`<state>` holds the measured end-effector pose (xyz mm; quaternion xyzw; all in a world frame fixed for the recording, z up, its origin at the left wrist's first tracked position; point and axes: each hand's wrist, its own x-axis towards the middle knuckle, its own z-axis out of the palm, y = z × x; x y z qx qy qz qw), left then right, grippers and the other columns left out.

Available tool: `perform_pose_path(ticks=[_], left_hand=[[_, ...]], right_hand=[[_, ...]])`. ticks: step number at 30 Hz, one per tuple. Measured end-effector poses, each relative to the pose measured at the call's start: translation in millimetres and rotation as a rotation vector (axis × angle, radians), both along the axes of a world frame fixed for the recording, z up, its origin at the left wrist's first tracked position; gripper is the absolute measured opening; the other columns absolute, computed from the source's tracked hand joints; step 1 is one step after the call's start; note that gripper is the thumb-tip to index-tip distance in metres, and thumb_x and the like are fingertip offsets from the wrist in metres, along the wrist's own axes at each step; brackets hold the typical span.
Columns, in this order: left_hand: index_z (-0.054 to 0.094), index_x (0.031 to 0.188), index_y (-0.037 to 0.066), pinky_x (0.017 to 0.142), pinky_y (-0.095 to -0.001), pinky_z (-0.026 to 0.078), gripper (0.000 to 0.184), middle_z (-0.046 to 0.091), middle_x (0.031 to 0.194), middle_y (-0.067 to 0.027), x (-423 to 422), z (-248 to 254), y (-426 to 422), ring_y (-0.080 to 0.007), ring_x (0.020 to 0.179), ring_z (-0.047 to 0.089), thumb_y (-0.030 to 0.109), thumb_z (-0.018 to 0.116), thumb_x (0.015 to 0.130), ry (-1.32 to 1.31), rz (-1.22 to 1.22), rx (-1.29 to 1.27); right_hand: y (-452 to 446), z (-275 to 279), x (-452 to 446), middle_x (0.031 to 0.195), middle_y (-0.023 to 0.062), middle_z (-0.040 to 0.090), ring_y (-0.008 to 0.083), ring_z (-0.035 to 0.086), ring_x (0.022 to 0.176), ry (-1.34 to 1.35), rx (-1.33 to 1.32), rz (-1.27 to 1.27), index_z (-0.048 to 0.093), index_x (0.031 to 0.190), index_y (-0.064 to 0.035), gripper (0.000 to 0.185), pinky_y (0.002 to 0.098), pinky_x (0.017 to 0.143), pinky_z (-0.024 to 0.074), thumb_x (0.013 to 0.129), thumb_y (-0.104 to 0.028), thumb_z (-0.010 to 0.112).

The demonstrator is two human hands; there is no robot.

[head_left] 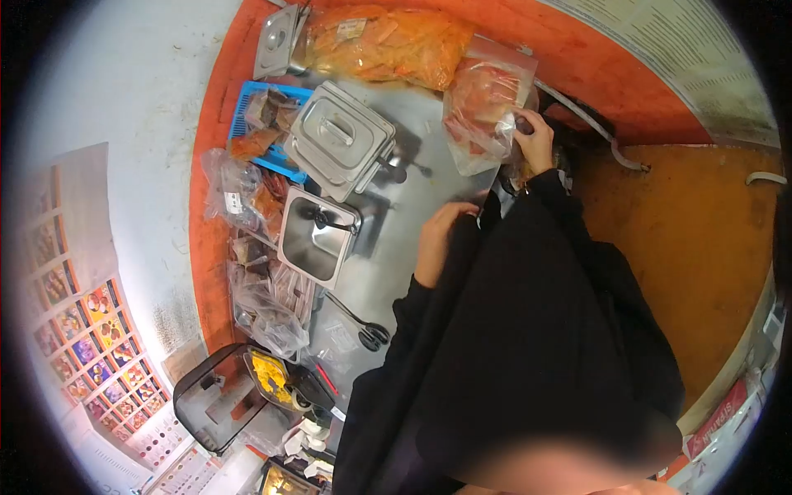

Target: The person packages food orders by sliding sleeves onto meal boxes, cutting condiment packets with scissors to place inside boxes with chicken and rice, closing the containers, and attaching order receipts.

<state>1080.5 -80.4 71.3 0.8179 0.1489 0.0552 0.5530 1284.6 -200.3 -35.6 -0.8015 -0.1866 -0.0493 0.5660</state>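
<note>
My right hand [536, 142] is closed on the edge of a clear plastic bag [474, 157], its fingers pinched at the bag's right side. Inside the bag lie pinkish-red slices that look like meat or fish. My left hand [439, 241] is bent at the counter's near edge, close against my black clothing. Its fingers are curled, and what they hold, if anything, is hidden. Behind the pinkish bag, toward the wall, lies a large bag of orange pieces [388, 45] with a white label.
On the steel counter [388, 256] stand a lidded steel container [342, 132] and an open steel pan [309, 247] with a black-handled utensil in it. Scissors [371, 334] lie nearer. A blue basket [247, 111] and several bagged foods line the left wall. A hose [590, 124] runs along the right.
</note>
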Motion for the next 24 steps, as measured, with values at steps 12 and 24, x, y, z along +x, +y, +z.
perform_pose_path(ticks=[12, 24], left_hand=[[0.035, 0.100, -0.002, 0.067, -0.0321, 0.042, 0.052, 0.051, 0.093, -0.0143, 103, -67, -32, -0.0222, 0.078, 0.054, 0.017, 0.069, 0.066, -0.068, 0.375, -0.041], [0.044, 0.078, -0.002, 0.056, -0.0334, 0.041, 0.006, 0.050, 0.064, -0.0131, 83, -28, 8, -0.0234, 0.059, 0.053, 0.004, 0.042, 0.078, -0.259, 0.573, -0.327]], right_hand=[[39, 50, 8, 0.084, 0.0169, 0.057, 0.0274, 0.057, 0.075, 0.008, 0.048, 0.317, 0.054, 0.093, 0.0011, 0.028, 0.0297, 0.067, 0.0438, 0.070, -0.014, 0.060], [22, 86, 22, 0.082, 0.0163, 0.058, 0.0327, 0.054, 0.081, -0.498, -0.455, 0.586, 0.058, 0.081, -0.0001, 0.015, 0.0374, 0.071, 0.0430, 0.075, -0.014, 0.054]])
